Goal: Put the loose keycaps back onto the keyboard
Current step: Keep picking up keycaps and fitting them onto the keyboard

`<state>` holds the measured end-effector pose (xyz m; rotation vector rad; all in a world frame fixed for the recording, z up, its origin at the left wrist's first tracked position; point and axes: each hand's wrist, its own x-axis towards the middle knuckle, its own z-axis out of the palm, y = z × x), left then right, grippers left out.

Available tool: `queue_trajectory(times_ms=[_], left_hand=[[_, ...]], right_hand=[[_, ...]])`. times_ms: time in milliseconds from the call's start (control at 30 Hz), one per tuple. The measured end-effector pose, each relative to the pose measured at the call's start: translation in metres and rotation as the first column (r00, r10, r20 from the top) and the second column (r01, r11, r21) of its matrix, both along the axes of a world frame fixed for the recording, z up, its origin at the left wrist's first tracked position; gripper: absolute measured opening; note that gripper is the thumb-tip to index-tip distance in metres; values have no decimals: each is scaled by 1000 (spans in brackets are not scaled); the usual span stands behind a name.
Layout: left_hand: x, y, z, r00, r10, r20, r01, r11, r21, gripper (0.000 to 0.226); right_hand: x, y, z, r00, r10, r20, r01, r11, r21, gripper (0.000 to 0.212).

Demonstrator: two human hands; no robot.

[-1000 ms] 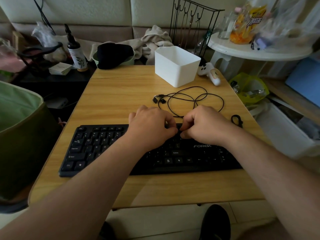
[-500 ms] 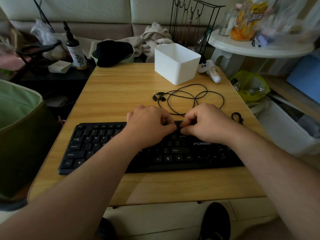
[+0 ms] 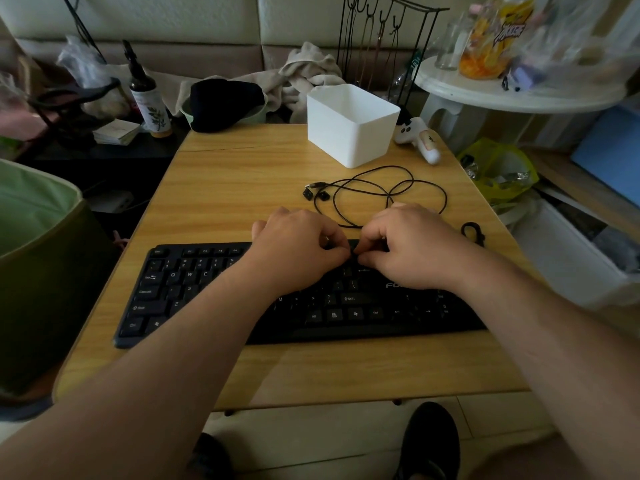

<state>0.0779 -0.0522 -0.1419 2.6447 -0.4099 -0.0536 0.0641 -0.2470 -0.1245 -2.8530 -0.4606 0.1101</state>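
Black keyboard [image 3: 207, 296] lies across the near half of the wooden tabletop [image 3: 242, 174], long axis running 9 to 3 o'clock. Both hands are over its far edge, right of centre.

Left hand [image 3: 298, 249]: fingers curled, thumb and forefinger tips brought together at the top key rows. Right hand [image 3: 412, 247]: likewise curled, fingertips meeting those of the left. A small dark piece shows between the two sets of fingertips; whether it is a keycap, and which hand holds it, cannot be told.

Two loose keycaps [image 3: 315, 195] sit on the tabletop at 12 o'clock from the left hand, just beside each other and next to the plug end of a black cable [image 3: 391, 192]. The cable lies in loose loops beyond the right hand.

White bin [image 3: 349, 126] stands at 12 o'clock from the cable, near the far edge. A white controller [image 3: 420, 138] lies at 3 o'clock from the bin. A small black ring-shaped tool [image 3: 471, 232] lies at 3 o'clock from the right hand, near the tabletop's right edge.
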Motion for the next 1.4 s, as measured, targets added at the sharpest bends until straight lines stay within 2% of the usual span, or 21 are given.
queue_trajectory(times_ms=[100, 200, 333, 400, 467, 567, 733, 933, 1167, 1400], left_hand=[[1, 0, 1, 1000, -2, -7, 2, 1000, 16, 14], [1, -1, 1, 1000, 11, -4, -11, 999, 32, 12], [-1, -3, 0, 997, 20, 78, -26, 997, 73, 11], [-2, -2, 0, 999, 7, 32, -8, 999, 40, 10], [-2, 0, 0, 1000, 3, -8, -3, 1000, 21, 10], [-1, 1, -2, 1000, 15, 14, -15, 1000, 7, 10], [1, 1, 0, 1000, 1, -5, -1, 1000, 11, 11], [0, 0, -2, 999, 39, 8, -38, 997, -60, 11], [0, 2, 0, 1000, 20, -3, -20, 999, -35, 10], [-1, 3, -1, 1000, -25, -7, 25, 1000, 7, 17]], right_hand=[[-1, 3, 0, 1000, 4, -6, -4, 1000, -7, 18], [-2, 6, -3, 999, -18, 42, 17, 1000, 10, 18], [-2, 9, -2, 999, -16, 37, 17, 1000, -17, 29], [-2, 8, -2, 1000, -4, 27, 3, 1000, 7, 30], [-2, 7, -1, 1000, -9, 21, 8, 999, 36, 26], [0, 5, -1, 1000, -22, 20, 21, 999, 27, 9], [0, 4, -1, 1000, -6, -8, 6, 1000, 2, 16], [0, 3, -8, 999, -41, 32, 38, 996, 84, 12], [-3, -3, -11, 997, -70, 23, 63, 973, 221, 7], [-7, -1, -13, 996, -41, 79, 19, 963, 270, 7]])
